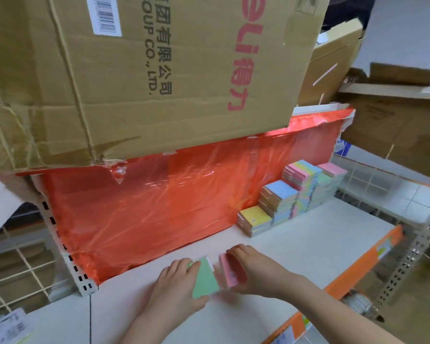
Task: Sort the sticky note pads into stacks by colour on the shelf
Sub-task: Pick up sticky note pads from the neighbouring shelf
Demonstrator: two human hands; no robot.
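On the white shelf (296, 247), my left hand (174, 286) grips a green sticky note pad (205, 279) by its edges. Right beside it, my right hand (256, 266) holds a pink sticky note pad (230, 273) tilted on its side. The two pads almost touch near the shelf's front. At the back right stand stacks of pads against the red backing: a low stack with a yellow top (255, 220), a taller stack with a blue top (279, 198), a tall mixed pastel stack (303, 180) and a stack with a pink top (332, 175).
A large cardboard box (147, 70) overhangs the shelf from above. Red plastic film (159, 199) lines the back. More boxes (395, 125) sit to the right. The shelf front has an orange edge strip (363, 269), and a wire grid (23, 269) stands at left.
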